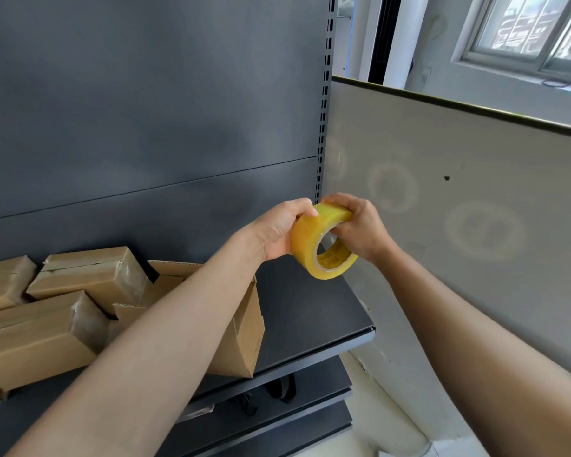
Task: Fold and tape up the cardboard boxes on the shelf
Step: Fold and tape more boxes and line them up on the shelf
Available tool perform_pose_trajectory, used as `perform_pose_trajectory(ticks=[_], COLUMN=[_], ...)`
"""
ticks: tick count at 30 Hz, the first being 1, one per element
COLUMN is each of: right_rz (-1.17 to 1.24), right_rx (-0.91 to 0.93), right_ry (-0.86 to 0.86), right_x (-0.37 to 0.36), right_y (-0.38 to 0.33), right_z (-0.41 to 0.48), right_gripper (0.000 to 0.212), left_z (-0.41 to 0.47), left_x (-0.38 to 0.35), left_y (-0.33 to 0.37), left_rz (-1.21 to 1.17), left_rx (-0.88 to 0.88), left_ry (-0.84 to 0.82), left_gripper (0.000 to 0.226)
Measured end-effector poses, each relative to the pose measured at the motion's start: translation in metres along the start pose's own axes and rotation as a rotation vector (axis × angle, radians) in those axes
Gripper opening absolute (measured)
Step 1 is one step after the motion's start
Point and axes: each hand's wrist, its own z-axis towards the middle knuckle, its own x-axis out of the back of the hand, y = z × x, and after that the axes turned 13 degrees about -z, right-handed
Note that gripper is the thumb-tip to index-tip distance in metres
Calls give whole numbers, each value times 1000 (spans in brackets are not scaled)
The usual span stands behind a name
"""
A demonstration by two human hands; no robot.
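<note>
Both hands, left (279,230) and right (360,227), grip the tape (320,240) at frame centre, likely hunting its end, open box (241,328) waiting lower left.

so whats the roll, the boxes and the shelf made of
Roll: glossy, translucent yellowish plastic tape on what looks like a card core. Boxes: matte brown corrugated cardboard, fluting visible at cut edges. Shelf: probably painted metal, smooth dark grey.

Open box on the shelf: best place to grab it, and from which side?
Probably the right end wall of the open box, approached from the bare right part of the shelf. That end is exposed; taped boxes crowd its left, and the left hand and right hand hold the tape roll.
</note>
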Motion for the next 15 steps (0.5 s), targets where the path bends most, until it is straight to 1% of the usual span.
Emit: perform_pose_trajectory(ticks=[4,7,9,10,11,12,13,14,15], right_rz=[48,84,56,32,28,57,138,255,364], right_rx=[-29,-96,-165,-208,-256,-310,-364,-419,-469], right_ry=[24,32,32,52,91,131,143,112,47], right_x=[-2,-2,0,1,3,4,5,6,6], right_y=[-3,-7,-11,-14,-17,-19,-23,-28,-34], right_z=[-1,0,4,6,7,8,8,7,6], right_gripper=[38,40,46,46,43,35,28,27,31], left_z=[-5,-10,-12,-12,-12,-13,-13,-13,-15], left_x=[4,7,6,6,5,4,3,3,2], left_y=[-1,-3,-5,-6,-7,-7,-8,-9,-9], left_rz=[-66,-118,-135,-145,-164,-173,-181,-178,-173], left_rx=[-26,-74,-118,-143,-167,-191,-210,-226,-230], left_ry=[-20,-45,-17,20,59,100,130,141,135], left_gripper=[12,14,11,8,6,8,10,8,8])
